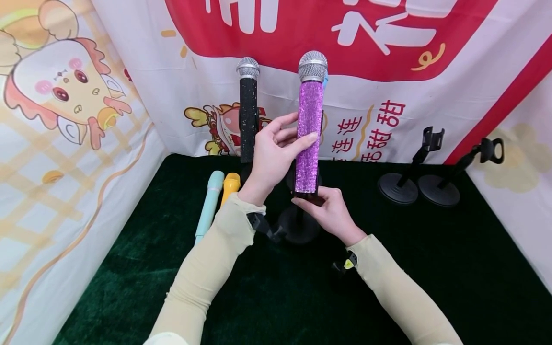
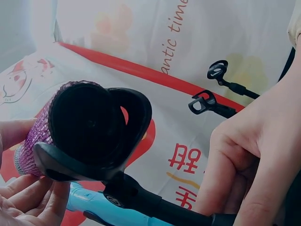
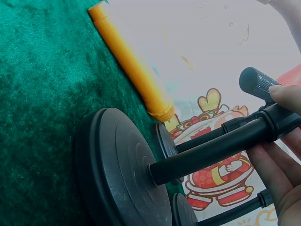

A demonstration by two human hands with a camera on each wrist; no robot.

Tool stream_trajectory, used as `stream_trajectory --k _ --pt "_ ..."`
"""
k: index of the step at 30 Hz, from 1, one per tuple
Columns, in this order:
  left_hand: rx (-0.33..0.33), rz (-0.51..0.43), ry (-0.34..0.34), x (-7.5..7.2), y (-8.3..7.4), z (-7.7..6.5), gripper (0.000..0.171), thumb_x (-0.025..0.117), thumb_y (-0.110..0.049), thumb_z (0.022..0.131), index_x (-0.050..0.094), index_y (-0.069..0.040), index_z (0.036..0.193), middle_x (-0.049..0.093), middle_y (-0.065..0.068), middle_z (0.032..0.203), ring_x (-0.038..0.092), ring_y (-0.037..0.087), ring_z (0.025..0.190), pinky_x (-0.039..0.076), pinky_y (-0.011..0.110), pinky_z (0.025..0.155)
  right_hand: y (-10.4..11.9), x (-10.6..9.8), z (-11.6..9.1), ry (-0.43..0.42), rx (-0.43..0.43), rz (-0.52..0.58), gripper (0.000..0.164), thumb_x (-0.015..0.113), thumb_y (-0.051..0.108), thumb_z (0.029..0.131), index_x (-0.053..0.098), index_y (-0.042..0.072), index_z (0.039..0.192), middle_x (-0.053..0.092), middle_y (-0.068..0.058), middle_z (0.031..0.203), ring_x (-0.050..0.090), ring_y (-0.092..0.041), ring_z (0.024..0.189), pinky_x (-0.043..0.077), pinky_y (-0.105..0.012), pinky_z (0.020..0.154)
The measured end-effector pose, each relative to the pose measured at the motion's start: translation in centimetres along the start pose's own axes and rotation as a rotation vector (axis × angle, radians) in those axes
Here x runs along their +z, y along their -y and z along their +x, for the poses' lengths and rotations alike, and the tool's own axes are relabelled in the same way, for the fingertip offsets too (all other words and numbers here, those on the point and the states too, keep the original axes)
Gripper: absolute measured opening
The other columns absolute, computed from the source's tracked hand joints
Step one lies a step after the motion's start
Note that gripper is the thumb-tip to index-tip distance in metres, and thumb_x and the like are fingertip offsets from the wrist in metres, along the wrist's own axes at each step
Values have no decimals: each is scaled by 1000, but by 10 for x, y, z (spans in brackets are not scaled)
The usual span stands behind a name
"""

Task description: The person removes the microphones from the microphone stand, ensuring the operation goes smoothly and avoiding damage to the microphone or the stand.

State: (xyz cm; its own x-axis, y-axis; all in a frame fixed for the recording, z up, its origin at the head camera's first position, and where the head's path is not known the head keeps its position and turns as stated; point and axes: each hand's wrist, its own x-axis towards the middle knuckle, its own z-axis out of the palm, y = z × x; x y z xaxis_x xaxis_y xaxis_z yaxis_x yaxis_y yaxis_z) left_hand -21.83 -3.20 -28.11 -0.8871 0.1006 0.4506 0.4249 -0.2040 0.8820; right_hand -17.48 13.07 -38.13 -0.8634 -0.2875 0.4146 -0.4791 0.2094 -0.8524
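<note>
A glittering purple microphone (image 1: 308, 136) with a silver mesh head stands upright at the middle of the head view. My left hand (image 1: 276, 153) holds its body between thumb and fingers. In the left wrist view, its dark bottom end sits within the curved arms of a black clip (image 2: 138, 110). Below it, my right hand (image 1: 329, 211) grips the top of the black stand's pole (image 3: 211, 150), just under the clip. The stand's round base (image 3: 122, 165) rests on the green cloth, partly hidden by the hands in the head view.
A black speckled microphone (image 1: 247, 115) stands upright at the back left. Mint (image 1: 210, 206) and yellow (image 1: 231, 183) microphones lie on the green cloth (image 1: 129, 273). A blue microphone (image 2: 113, 209) is behind the purple one. Two stands (image 1: 397, 188) with bare clips are at the right.
</note>
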Motion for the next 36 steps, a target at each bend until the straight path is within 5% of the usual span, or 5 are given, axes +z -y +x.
stream_trajectory --k 23,32,36 --pt "-7 11 -25 3 -1 9 48 80 -7 89 64 0 135 73 12 113 72 24 98 60 37 84 -13 1 1 -10 16 -11 15 77 4 91 78 1 106 76 -6 100 73 -25 91 60 -30 77" --pt "2 28 -35 3 -1 13 50 80 -9 90 63 0 136 73 11 113 72 22 98 59 35 84 -37 2 2 -15 -8 2 16 79 14 92 79 12 108 76 1 100 73 -20 92 60 -34 78" --pt "0 28 -42 4 -2 15 51 80 -9 89 63 0 137 74 11 113 73 22 97 59 35 84 -22 2 1 -13 -9 17 15 78 11 92 79 9 107 76 -1 100 73 -26 91 60 -44 79"
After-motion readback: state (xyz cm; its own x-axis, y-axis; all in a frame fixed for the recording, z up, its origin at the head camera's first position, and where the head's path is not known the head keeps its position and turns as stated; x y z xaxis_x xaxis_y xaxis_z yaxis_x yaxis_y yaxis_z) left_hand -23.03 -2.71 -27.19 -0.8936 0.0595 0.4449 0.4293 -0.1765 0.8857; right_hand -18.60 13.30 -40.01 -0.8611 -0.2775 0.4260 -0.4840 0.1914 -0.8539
